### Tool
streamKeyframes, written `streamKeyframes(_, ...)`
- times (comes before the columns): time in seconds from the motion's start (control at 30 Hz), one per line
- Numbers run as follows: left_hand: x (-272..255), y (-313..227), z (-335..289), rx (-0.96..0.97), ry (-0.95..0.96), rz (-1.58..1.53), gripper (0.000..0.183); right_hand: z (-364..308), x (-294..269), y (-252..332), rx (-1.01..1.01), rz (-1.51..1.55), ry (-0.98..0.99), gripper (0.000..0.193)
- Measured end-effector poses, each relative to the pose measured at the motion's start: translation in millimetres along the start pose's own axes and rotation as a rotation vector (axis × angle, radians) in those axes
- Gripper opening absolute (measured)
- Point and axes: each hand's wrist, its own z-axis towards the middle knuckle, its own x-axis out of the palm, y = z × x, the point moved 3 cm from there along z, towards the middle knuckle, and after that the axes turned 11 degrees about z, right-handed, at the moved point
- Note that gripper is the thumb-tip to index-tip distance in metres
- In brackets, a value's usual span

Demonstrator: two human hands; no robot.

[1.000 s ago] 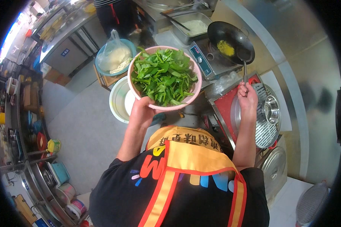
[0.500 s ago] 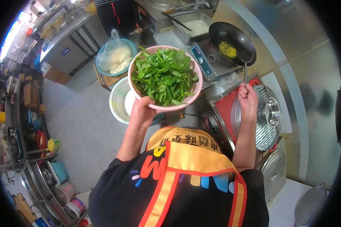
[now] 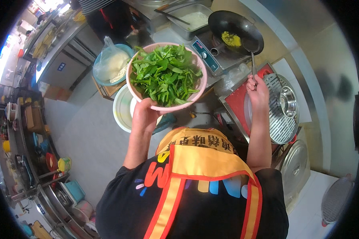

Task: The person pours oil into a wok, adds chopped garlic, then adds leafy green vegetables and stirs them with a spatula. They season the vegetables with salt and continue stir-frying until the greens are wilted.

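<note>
leafy greens (image 3: 165,75) heaped in pink basket (image 3: 198,91); left hand (image 3: 146,110), grip closed on basket's near rim. right hand (image 3: 258,89), grip closed around ladle (image 3: 253,64), head inside dark wok (image 3: 223,22).

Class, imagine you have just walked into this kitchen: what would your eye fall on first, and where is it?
Bright leafy greens stand out first, heaped in a pink basket near the upper middle, its near edge held by the left hand. At upper right, yellow food glows inside a dark wok, where the right hand holds a metal utensil.
</note>
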Motion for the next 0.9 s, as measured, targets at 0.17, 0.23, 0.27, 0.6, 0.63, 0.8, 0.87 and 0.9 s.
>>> streamKeyframes(0.17, 1, -6, 0, 0.01, 0.008, 0.046, 0.05, -3, -11, -7, 0.005, -0.026, -0.037, 0.012)
streamKeyframes(0.23, 1, -7, 3, -0.004, 0.002, 0.053, 0.058, -8, -15, -12, -0.016, -0.026, -0.029, 0.012)
streamKeyframes(0.27, 1, -8, 1, -0.007, 0.005, 0.053, 0.053, -13, -15, -14, -0.025, -0.027, -0.024, 0.012)
streamKeyframes(0.6, -2, -11, 11, -0.035, 0.004, 0.057, 0.037, -33, -5, -33, -0.107, -0.098, -0.021, 0.01)
streamKeyframes(0.63, -1, -11, 10, -0.042, -0.001, 0.058, 0.036, -36, -3, -33, -0.116, -0.11, -0.028, 0.01)
streamKeyframes(0.8, -4, -11, 11, -0.021, -0.014, 0.091, 0.023, -31, -15, -32, -0.114, -0.049, 0.021, 0.011)
streamKeyframes(0.87, -3, -13, 13, -0.01, -0.002, 0.082, 0.017, -30, -14, -33, -0.111, -0.031, 0.021, 0.01)
streamKeyframes(0.9, -8, -12, 15, 0.022, 0.008, 0.158, 0.015, -27, -15, -34, -0.104, -0.026, 0.021, 0.01)
